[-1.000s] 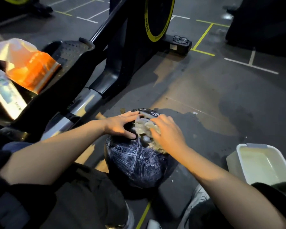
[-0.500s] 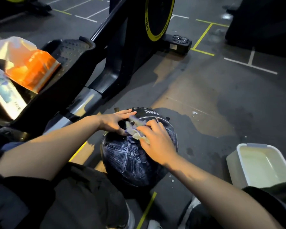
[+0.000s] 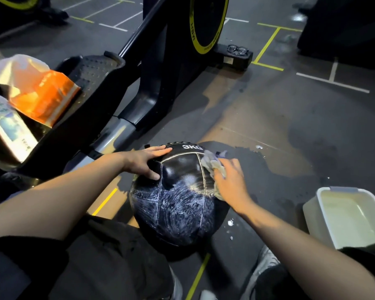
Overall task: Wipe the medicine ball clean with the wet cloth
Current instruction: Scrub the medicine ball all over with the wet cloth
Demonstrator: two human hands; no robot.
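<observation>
A black, panelled leather-look medicine ball (image 3: 178, 198) marked "3KG" sits on the dark gym floor (image 3: 290, 118), between the knees of a person crouched over it. The panels nearest the camera are streaked with whitish, soapy smears, while the upper panel shows glossy and dark, which suggests the wipe is midway rather than finished.

The right hand (image 3: 230, 182) is closed on a crumpled pale wet cloth (image 3: 212, 165), pressing it to the ball's upper right side. The left hand (image 3: 145, 161) lies flat and open on the upper left, fingers spread, steadying the ball and gripping nothing.

The step in hand appears to be the scrub across the top seam. The next move likely calls for drawing the cloth down over the smeared near panels while the left hand turns or braces the ball so it does not roll.

Just beside the right forearm stands a white rectangular plastic basin (image 3: 312, 215); it holds what looks like shallow pale water, though the glare makes that hard to confirm. Small white flecks dot the wet floor near the ball.

At left, an orange-and-white packet (image 3: 41, 94) rests on the black exercise machine (image 3: 152, 79). A pair of dark-framed glasses (image 3: 237, 49) sits on the machine's base, well apart from the work.
</observation>
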